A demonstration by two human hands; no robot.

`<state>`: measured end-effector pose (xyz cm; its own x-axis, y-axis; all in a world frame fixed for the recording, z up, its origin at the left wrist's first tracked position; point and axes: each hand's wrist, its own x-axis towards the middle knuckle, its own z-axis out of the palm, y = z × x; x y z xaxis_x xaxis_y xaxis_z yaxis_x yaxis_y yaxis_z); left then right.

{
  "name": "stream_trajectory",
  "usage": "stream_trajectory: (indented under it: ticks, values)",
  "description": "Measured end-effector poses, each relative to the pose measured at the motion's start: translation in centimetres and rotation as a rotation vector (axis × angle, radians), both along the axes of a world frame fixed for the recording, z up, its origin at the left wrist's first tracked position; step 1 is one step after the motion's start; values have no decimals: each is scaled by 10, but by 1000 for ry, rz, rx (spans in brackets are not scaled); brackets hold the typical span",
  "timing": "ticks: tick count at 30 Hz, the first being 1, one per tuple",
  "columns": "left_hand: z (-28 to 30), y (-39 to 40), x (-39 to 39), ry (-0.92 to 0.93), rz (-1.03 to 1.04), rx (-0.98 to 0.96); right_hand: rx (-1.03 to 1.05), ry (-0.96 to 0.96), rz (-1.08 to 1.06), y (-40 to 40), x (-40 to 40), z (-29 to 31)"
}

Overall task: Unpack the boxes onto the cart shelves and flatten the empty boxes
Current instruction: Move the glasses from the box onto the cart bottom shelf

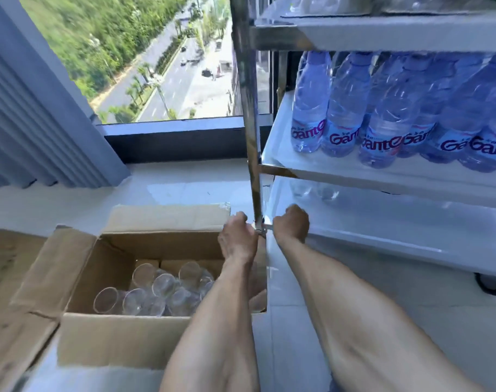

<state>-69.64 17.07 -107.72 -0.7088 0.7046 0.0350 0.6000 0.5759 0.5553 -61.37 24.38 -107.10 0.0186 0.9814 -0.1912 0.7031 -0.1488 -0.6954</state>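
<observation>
An open cardboard box stands on the floor with several clear plastic cups lying inside. To its right is a metal cart. Its middle shelf carries several blue water bottles. A couple of clear cups sit at the back left of the bottom shelf. My left hand is curled over the box's right rim, beside the cart's corner post. My right hand is curled at the front corner of the bottom shelf. Whether either hand holds a cup is hidden.
Flattened cardboard lies on the floor left of the box. A window with a dark sill is straight ahead, and a grey curtain hangs at the left. A cart wheel shows at the lower right.
</observation>
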Motion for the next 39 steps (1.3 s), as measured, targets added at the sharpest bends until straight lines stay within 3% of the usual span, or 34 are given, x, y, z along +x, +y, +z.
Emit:
stream_trajectory:
  ticks: [3,6,10,13,18,24,27,33,39]
  values:
    - [18,-34,-33,8,158,-13,40,42,99,-41,-34,20]
    - [12,-68,-64,-54,291,-163,61,-23,305,-82,-67,16]
    - [-25,-104,-104,-169,436,-370,-59,-150,635,-118,-105,-21]
    - [-57,-122,-131,-212,528,-505,-143,-277,762,-127,-127,-54]
    - [-109,-144,-162,-84,418,-626,-157,-352,871,-125,-156,-92]
    - [-123,-150,-175,235,206,-705,-208,-396,1024,-125,-168,-122]
    - [-127,-147,-176,169,172,-640,-178,-352,1020,-126,-173,-127]
    - [-118,-147,-170,-169,306,-399,-103,-345,844,-122,-164,-118]
    - [-68,-136,-155,-178,341,-163,-26,-276,629,-111,-154,-68]
